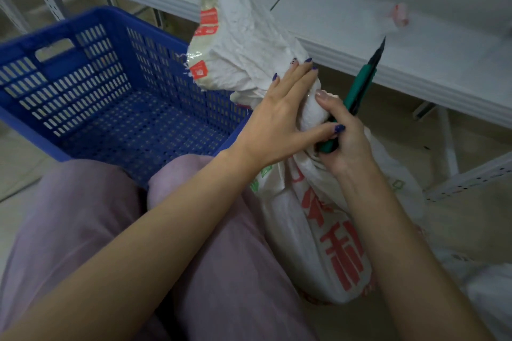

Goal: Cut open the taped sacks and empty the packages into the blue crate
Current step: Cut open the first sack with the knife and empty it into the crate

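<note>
Head view, person seated, lilac trousers (83,216) in the foreground.
- White woven sack (313,230) with red print stands on the floor just right of the legs. Its gathered neck is pulled up and leans left over the near right corner of the blue crate (110,36).
- Clear tape (207,3) with red labels is on the sack's top end.
- Left hand (282,108): grips the twisted neck, fingers laid over it and only slightly bent, thumb underneath.
- Right hand (349,141): fist curled round a green utility knife (357,94). The blade is extended and points up and right, away from the sack. The thumb presses on the neck just beside the left hand.
- Crate sits on the floor, ahead-left of the knees, touching the right knee.
- White metal shelf (360,22) runs behind, with a blurred red-and-white scrap (400,15) on it.
</note>
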`<action>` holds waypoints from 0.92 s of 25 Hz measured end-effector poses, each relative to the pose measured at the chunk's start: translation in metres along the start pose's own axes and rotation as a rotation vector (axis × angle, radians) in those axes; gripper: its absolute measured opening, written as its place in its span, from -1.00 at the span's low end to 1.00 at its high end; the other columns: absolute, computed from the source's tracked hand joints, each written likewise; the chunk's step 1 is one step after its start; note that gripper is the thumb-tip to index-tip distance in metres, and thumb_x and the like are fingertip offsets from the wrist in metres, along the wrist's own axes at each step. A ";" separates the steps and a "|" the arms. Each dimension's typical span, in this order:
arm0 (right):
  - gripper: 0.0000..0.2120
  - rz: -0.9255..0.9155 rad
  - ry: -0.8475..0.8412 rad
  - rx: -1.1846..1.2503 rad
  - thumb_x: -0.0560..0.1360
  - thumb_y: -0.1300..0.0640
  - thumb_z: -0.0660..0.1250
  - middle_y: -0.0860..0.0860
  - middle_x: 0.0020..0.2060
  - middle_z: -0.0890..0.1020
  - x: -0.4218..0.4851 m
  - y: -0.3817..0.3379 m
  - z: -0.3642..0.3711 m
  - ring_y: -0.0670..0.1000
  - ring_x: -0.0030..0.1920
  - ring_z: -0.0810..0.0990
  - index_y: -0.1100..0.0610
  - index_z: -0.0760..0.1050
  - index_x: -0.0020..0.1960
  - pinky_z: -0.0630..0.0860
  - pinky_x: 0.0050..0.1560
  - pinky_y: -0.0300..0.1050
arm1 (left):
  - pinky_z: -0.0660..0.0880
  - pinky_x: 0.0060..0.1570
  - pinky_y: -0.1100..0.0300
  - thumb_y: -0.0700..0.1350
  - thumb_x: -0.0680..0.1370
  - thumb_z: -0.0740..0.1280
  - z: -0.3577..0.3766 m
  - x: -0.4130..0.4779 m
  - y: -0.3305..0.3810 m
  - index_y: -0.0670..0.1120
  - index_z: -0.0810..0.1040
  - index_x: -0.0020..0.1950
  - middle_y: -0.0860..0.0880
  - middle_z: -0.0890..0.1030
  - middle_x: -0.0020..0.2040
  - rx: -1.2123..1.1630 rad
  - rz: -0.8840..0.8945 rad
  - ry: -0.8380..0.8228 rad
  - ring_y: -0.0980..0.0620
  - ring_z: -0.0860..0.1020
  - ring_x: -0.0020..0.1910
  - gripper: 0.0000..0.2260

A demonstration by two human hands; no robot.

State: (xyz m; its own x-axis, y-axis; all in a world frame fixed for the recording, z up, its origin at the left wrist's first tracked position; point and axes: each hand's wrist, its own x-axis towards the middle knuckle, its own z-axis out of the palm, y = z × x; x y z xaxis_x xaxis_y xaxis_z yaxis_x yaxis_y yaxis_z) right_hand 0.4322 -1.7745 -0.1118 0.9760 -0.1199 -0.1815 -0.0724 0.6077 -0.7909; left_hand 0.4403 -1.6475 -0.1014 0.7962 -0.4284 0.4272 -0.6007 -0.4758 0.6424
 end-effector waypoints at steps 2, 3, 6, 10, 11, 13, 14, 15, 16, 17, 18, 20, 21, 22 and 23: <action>-0.30 -0.015 -0.039 0.054 0.16 0.16 0.62 0.21 0.12 0.33 0.001 0.003 -0.004 0.19 0.12 0.35 0.17 0.36 0.19 0.32 0.30 0.10 | 0.06 0.46 0.18 0.20 0.35 0.38 0.005 0.002 0.003 -0.20 0.26 0.45 -0.09 0.25 0.49 -0.048 -0.017 0.013 0.01 0.13 0.50 -0.20; -0.31 -0.011 -0.060 0.052 0.17 0.15 0.62 0.22 0.10 0.34 0.001 0.002 -0.005 0.21 0.10 0.37 0.17 0.35 0.19 0.35 0.27 0.08 | 0.09 0.44 0.23 0.20 0.33 0.40 0.007 0.003 0.002 -0.21 0.27 0.44 -0.09 0.28 0.47 -0.068 -0.020 0.017 0.02 0.16 0.49 -0.19; -0.48 -0.005 -0.076 0.008 0.17 0.18 0.61 0.16 -0.25 0.39 -0.002 -0.005 -0.006 0.03 -0.30 0.48 0.19 0.40 -0.01 0.48 -0.28 -0.24 | 0.28 0.21 0.43 0.18 0.30 0.49 0.007 0.008 0.001 -0.17 0.34 0.38 -0.03 0.47 0.30 -0.115 -0.045 0.042 0.09 0.42 0.30 -0.22; -0.78 -0.004 -0.015 0.059 0.33 0.26 0.37 -0.04 -0.61 0.36 -0.021 -0.013 -0.003 -0.15 -0.71 0.33 0.16 0.30 -0.29 0.27 -0.71 -0.36 | 0.46 -0.05 0.34 0.21 0.25 0.52 0.005 0.010 0.006 -0.02 0.46 0.24 0.15 0.58 -0.10 -0.092 -0.187 0.004 0.19 0.56 -0.08 -0.35; -0.80 0.003 -0.010 0.068 0.39 0.27 0.31 -0.06 -0.65 0.35 -0.026 -0.016 -0.003 -0.15 -0.73 0.31 0.16 0.29 -0.30 0.25 -0.74 -0.36 | 0.49 -0.03 0.30 0.20 0.25 0.53 0.006 0.009 0.007 -0.01 0.48 0.22 0.14 0.60 -0.10 -0.121 -0.204 -0.008 0.20 0.57 -0.08 -0.38; -0.76 0.012 -0.016 0.071 0.49 0.30 0.22 -0.08 -0.68 0.33 -0.029 -0.020 -0.003 -0.15 -0.75 0.29 0.16 0.26 -0.32 0.22 -0.76 -0.37 | 0.52 0.03 0.20 0.17 0.25 0.54 0.008 0.009 0.008 -0.02 0.48 0.22 0.10 0.63 -0.05 -0.216 -0.227 -0.018 0.18 0.59 -0.03 -0.38; -0.74 0.009 -0.017 0.068 0.52 0.31 0.18 -0.08 -0.68 0.32 -0.030 -0.022 -0.003 -0.15 -0.75 0.30 0.15 0.25 -0.32 0.22 -0.76 -0.38 | 0.53 0.05 0.16 0.17 0.25 0.54 0.009 0.009 0.008 -0.02 0.47 0.23 0.08 0.63 -0.02 -0.247 -0.232 -0.020 0.16 0.59 -0.01 -0.38; -0.73 0.001 -0.021 0.071 0.53 0.33 0.15 -0.08 -0.69 0.32 -0.031 -0.023 -0.002 -0.15 -0.75 0.30 0.15 0.24 -0.32 0.23 -0.76 -0.38 | 0.52 0.06 0.14 0.17 0.25 0.53 0.010 0.010 0.009 -0.01 0.46 0.24 0.08 0.63 -0.01 -0.259 -0.237 -0.022 0.15 0.58 0.01 -0.36; -0.73 -0.012 -0.026 0.075 0.53 0.33 0.15 -0.08 -0.70 0.32 -0.031 -0.025 -0.002 -0.15 -0.75 0.30 0.15 0.23 -0.32 0.24 -0.75 -0.38 | 0.52 0.08 0.14 0.18 0.24 0.52 0.011 0.012 0.009 0.00 0.44 0.26 0.07 0.62 0.01 -0.261 -0.249 -0.025 0.14 0.58 0.02 -0.34; -0.74 -0.020 -0.030 0.077 0.49 0.33 0.18 -0.08 -0.70 0.32 -0.030 -0.027 -0.003 -0.15 -0.74 0.31 0.14 0.22 -0.32 0.26 -0.73 -0.36 | 0.51 0.09 0.14 0.21 0.23 0.51 0.012 0.013 0.009 0.01 0.43 0.27 0.07 0.62 0.02 -0.261 -0.276 -0.033 0.13 0.57 0.03 -0.32; -0.75 -0.023 -0.033 0.061 0.45 0.32 0.23 -0.09 -0.70 0.32 -0.028 -0.028 -0.005 -0.15 -0.73 0.31 0.14 0.23 -0.32 0.28 -0.71 -0.36 | 0.51 0.10 0.13 0.24 0.20 0.51 0.012 0.015 0.008 0.01 0.43 0.26 0.08 0.61 0.02 -0.261 -0.311 -0.042 0.12 0.57 0.04 -0.30; -0.73 -0.042 -0.032 -0.104 0.41 0.27 0.35 -0.08 -0.67 0.32 -0.021 -0.032 -0.012 -0.16 -0.71 0.30 0.14 0.28 -0.34 0.27 -0.68 -0.35 | 0.54 0.05 0.11 0.31 0.12 0.46 0.012 0.018 0.004 0.01 0.52 0.13 0.10 0.63 -0.05 -0.267 -0.356 -0.063 0.14 0.59 -0.02 -0.33; -0.73 -0.070 -0.016 -0.247 0.41 0.25 0.39 -0.07 -0.65 0.32 -0.018 -0.035 -0.013 -0.15 -0.70 0.29 0.14 0.32 -0.35 0.25 -0.68 -0.33 | 0.56 0.00 0.10 0.30 0.10 0.43 0.013 0.019 0.002 0.02 0.55 0.02 0.11 0.64 -0.12 -0.271 -0.365 -0.070 0.15 0.60 -0.07 -0.41; -0.73 -0.104 0.017 -0.395 0.42 0.22 0.41 -0.05 -0.62 0.33 -0.016 -0.038 -0.014 -0.13 -0.69 0.29 0.14 0.36 -0.35 0.25 -0.67 -0.30 | 0.57 -0.06 0.08 0.28 0.09 0.41 0.014 0.020 0.001 0.04 0.56 -0.10 0.11 0.63 -0.19 -0.271 -0.374 -0.071 0.15 0.61 -0.13 -0.51; -0.74 -0.142 0.069 -0.531 0.43 0.18 0.43 -0.03 -0.61 0.34 -0.017 -0.040 -0.013 -0.10 -0.69 0.31 0.14 0.39 -0.33 0.25 -0.64 -0.30 | 0.58 -0.11 0.07 0.25 0.08 0.39 0.014 0.020 0.002 0.06 0.53 -0.20 0.11 0.62 -0.26 -0.263 -0.380 -0.067 0.14 0.60 -0.18 -0.60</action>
State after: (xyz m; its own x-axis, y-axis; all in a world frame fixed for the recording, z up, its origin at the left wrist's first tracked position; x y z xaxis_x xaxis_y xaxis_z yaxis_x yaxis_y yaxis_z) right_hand 0.4163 -1.8066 -0.0848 0.9694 -0.2337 -0.0757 -0.0523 0.1047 -0.9931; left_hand 0.4540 -1.6674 -0.1007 0.9446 -0.3144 0.0942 -0.2224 -0.4017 0.8883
